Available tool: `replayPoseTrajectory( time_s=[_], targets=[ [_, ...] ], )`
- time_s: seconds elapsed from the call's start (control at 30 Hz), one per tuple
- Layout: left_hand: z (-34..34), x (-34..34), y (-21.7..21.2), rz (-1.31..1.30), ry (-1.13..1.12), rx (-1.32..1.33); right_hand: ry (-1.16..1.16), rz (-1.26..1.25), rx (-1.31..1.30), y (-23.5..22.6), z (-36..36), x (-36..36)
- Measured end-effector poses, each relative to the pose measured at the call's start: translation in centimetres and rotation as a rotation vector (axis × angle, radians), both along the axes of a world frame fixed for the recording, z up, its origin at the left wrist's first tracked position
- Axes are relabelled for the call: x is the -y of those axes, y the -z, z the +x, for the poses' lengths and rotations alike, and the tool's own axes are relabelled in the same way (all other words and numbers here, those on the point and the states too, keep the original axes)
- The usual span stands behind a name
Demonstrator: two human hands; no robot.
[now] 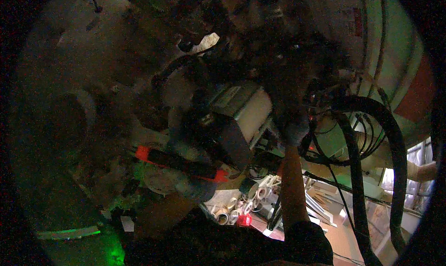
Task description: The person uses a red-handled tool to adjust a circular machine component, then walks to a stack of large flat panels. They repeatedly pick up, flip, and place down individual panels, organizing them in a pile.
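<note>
The left hand (197, 187) is gripping a red-and-black tool (179, 164) below the pale boxy unit (253, 108). Right of that unit, the right hand (295, 131) is appearing dimly; I cannot tell its grip.

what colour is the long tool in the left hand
The long tool is black along its middle with red ends, seen in the head view.

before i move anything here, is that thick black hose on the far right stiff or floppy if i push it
The thick black hose is probably springy rather than limp, since it holds a wide, smooth arch. Its thickness hints that it may feel fairly heavy. Pushing it could drag the thinner black cables looped beside it.
</note>
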State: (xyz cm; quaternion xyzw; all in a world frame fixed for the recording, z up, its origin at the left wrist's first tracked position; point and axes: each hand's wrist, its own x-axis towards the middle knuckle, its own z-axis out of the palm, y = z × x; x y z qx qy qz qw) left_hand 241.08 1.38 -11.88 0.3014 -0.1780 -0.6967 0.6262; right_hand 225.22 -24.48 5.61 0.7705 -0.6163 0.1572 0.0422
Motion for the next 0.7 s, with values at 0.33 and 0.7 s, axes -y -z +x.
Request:
replayPoseTrajectory(
  time_s=[0.33, 0.7],
  targets=[
    [-2.2, -3.4, -0.5, 0.080, 0.091, -0.079, 0.139, -0.024, 0.125, 0.8, -0.7, -2.3],
    [-2.9, -4.3, -0.7, 0.121, 0.162, -0.159, 0.224, 0.000, 0.208, -0.2, -0.1, -5.8]
  ],
)
